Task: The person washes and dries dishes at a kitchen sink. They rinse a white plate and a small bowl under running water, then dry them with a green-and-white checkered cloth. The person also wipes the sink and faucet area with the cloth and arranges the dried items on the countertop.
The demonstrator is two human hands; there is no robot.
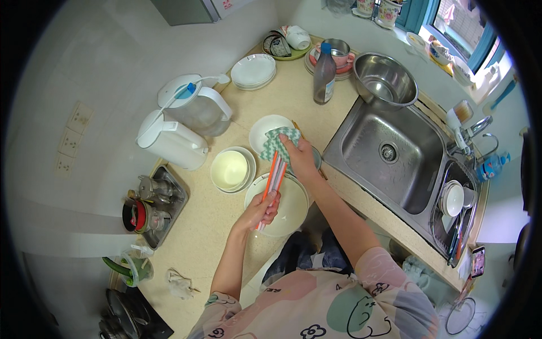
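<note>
My left hand (260,210) grips a bundle of several orange and white chopsticks (274,176) by its lower end. At the far end of the bundle, my right hand (301,156) holds a green-and-white patterned cloth (273,142) around the sticks. Below the bundle sits a large cream bowl (290,212), partly hidden by my hands. A white plate (264,127) lies just beyond the cloth. To the left, a pale yellow bowl (229,170) rests on stacked white dishes. Behind my right wrist, a greyish bowl (316,158) and brown chopsticks (324,174) show only in part.
A steel sink (391,156) lies to the right, with a steel basin (385,80) at its back corner. A bottle (324,78) stands behind. White kettle (171,142) and pitcher (199,108) stand left, near a metal tray (180,203). Stacked plates (254,70) sit at the back.
</note>
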